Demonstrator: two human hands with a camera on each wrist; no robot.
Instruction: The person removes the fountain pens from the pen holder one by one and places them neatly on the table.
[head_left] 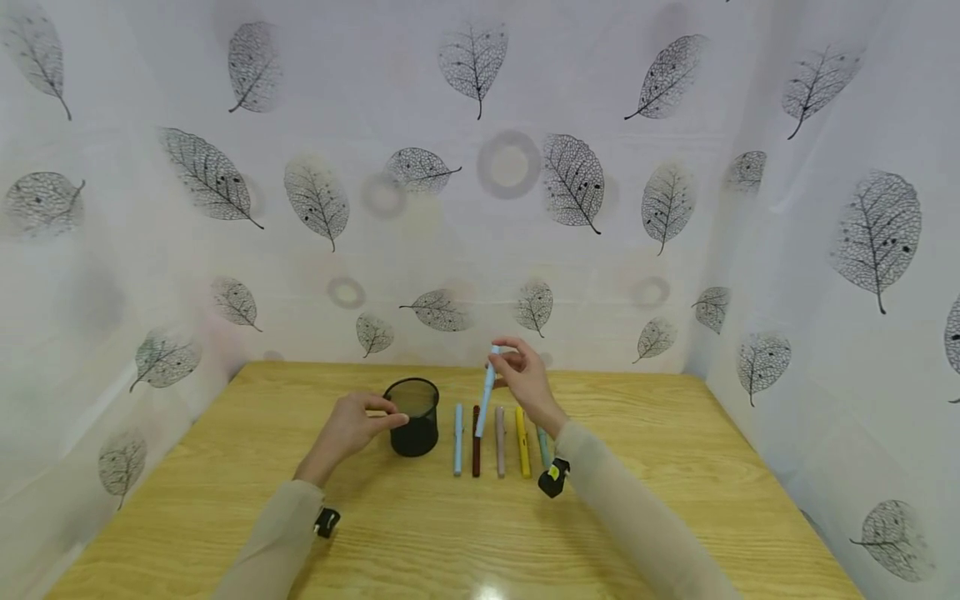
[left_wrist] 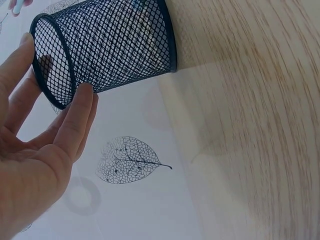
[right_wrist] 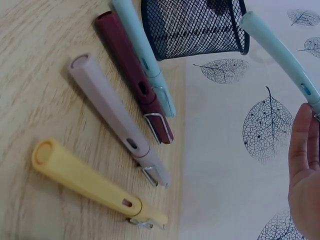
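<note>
A black wire-mesh pen holder (head_left: 415, 437) stands upright on the table. My left hand (head_left: 354, 427) holds it by the rim, thumb and fingers on either side in the left wrist view. To its right, my right hand (head_left: 527, 385) pinches a light blue pen (head_left: 486, 400) near its clip end, raised and tilted, its other end pointing down. Below lie a second light blue pen (head_left: 458, 442), a dark red pen (head_left: 476, 462), a pinkish-grey pen (right_wrist: 107, 102) and a yellow pen (right_wrist: 85, 177), side by side. A blue-green pen (head_left: 543, 446) is partly hidden by the right wrist.
The wooden table (head_left: 420, 533) carries the holder and the row of pens. A whitish curtain (head_left: 420, 100) with a leaf print hangs behind the table and along both sides.
</note>
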